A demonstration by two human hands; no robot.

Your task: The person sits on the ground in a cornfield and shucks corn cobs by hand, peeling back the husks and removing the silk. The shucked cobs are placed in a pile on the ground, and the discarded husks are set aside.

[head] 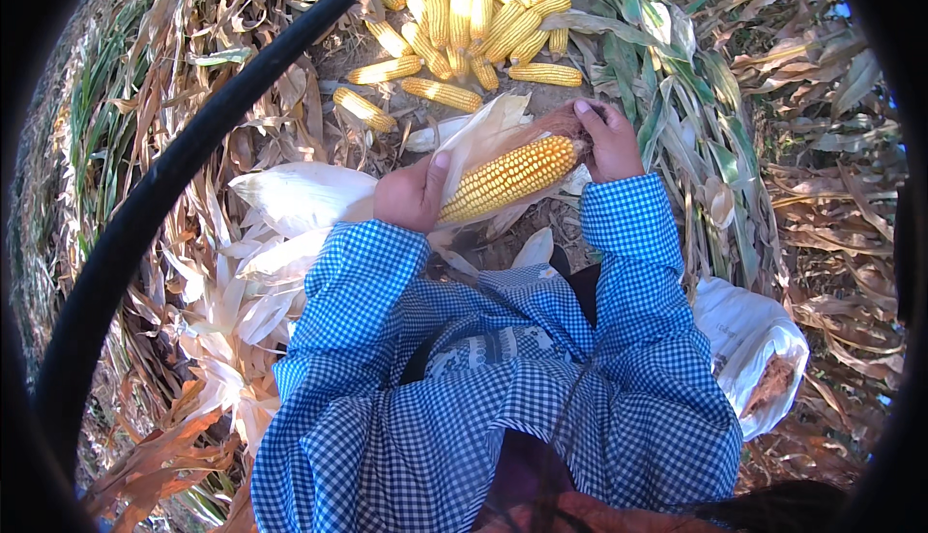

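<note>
A yellow ear of corn [511, 178] lies slanted between my hands, its kernels bare and its pale husk [475, 145] peeled back behind and below it. My left hand [415, 189] grips the husk at the ear's lower left end, thumb on top. At the tip, my right hand [609, 138] pinches a tuft of brown corn silk [562, 123] between thumb and fingers. Beyond my hands, a pile of husked yellow ears [471, 22] rests on the soil, with several loose ears along its near side.
Dry husks [297, 199] are heaped at my left. Cut corn stalks with green and dry leaves [652, 47] lie on the right. A white sack [754, 359] with brown silk in its mouth lies by my right elbow. A dark curved bar [181, 149] crosses the left of the view.
</note>
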